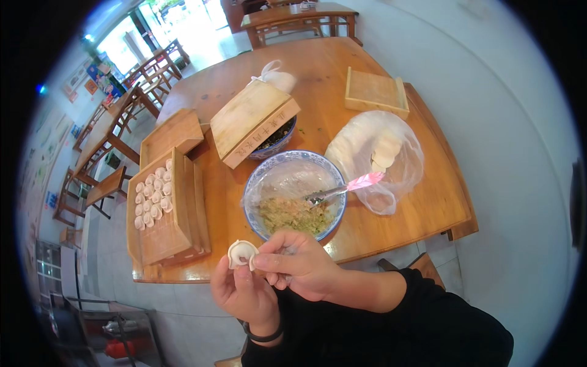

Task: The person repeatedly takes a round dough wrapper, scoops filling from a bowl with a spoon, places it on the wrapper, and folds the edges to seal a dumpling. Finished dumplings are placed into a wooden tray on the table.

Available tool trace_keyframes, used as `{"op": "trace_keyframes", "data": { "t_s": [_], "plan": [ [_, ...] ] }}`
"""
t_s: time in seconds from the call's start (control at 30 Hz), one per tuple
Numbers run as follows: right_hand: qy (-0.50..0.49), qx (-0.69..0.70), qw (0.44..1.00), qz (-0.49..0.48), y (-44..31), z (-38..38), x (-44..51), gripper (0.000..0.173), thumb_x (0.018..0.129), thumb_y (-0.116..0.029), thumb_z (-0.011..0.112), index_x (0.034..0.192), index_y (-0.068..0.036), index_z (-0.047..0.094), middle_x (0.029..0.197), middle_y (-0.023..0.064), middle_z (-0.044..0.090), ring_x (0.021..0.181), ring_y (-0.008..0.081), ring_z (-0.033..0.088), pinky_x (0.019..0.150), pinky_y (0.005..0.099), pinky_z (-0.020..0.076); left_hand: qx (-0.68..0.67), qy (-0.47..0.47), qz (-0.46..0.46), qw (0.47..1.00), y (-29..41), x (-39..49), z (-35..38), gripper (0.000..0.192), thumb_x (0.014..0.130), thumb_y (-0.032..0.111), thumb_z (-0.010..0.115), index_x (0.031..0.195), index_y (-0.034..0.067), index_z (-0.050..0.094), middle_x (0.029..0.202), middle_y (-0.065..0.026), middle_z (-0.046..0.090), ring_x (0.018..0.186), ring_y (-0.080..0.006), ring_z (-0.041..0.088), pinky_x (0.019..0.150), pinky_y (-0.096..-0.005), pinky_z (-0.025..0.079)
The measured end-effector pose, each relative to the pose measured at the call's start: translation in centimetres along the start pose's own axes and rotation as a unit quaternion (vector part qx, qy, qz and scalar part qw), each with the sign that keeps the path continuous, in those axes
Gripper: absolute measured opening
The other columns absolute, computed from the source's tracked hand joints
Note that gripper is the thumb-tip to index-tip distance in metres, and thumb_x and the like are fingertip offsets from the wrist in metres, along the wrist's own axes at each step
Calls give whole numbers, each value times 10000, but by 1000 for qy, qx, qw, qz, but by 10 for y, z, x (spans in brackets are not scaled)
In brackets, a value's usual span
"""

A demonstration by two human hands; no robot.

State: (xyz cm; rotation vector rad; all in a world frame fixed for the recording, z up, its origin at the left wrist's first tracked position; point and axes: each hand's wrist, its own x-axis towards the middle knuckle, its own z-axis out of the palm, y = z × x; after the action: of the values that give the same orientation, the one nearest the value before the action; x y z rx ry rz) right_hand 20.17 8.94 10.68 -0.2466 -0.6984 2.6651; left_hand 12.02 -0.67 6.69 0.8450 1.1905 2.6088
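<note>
A folded dumpling [242,255] is held up between both hands, near the table's front edge. My left hand [247,293] grips it from below with thumb and fingers, and my right hand [298,266] pinches its right end. Just beyond them stands a blue-and-white bowl [340,215] of minced filling [293,214], lined with plastic film. A spoon with a pink handle [365,180] rests in it. To the right, a clear plastic bag [408,160] holds round dumpling wrappers [386,149]. On the left, rows of shaped dumplings [157,197] lie in a wooden tray [160,241].
Behind the filling bowl, a wooden box [252,119] leans over a second patterned bowl [279,146] with dark contents. A tied white bag [279,80] sits behind it. Another wooden tray [376,89] is at the back right, and one more [172,135] at the left.
</note>
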Motion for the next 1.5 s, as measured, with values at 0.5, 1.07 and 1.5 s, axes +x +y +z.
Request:
{"op": "trace_keyframes", "data": {
  "t_s": [0.5, 1.07, 1.5],
  "plan": [
    [-15, -53, 994, -91, 11, -12, 0, 184, 917, -69, 736, 1059, -2, 641, 831, 54, 669, 685, 87, 637, 554, 192, 504, 105, -50, 90, 989, -3, -5, 16, 351, 978, 8, 574, 1324, 48, 533, 1053, -217, 661, 666, -159, 589, 462, -238, 466],
    [-80, -324, 943, 12, -49, -6, 22, 367, 892, -98, 765, 1206, 49, 644, 1100, 99, 705, 938, 131, 667, 790, 268, 550, -15, -8, -67, 998, 0, 18, 2, 368, 929, 7, 684, 1245, -40, 501, 995, -132, 695, 935, -179, 675, 885, -277, 522],
    [-43, -571, 819, -20, -30, 6, 43, 322, 862, -151, 797, 1105, 30, 689, 929, 28, 717, 827, 62, 635, 720, 225, 521, -42, 15, -180, 983, -10, 22, -33, 439, 918, -83, 639, 1297, -31, 425, 1056, -161, 694, 966, -178, 672, 887, -267, 520]
  ]
}}
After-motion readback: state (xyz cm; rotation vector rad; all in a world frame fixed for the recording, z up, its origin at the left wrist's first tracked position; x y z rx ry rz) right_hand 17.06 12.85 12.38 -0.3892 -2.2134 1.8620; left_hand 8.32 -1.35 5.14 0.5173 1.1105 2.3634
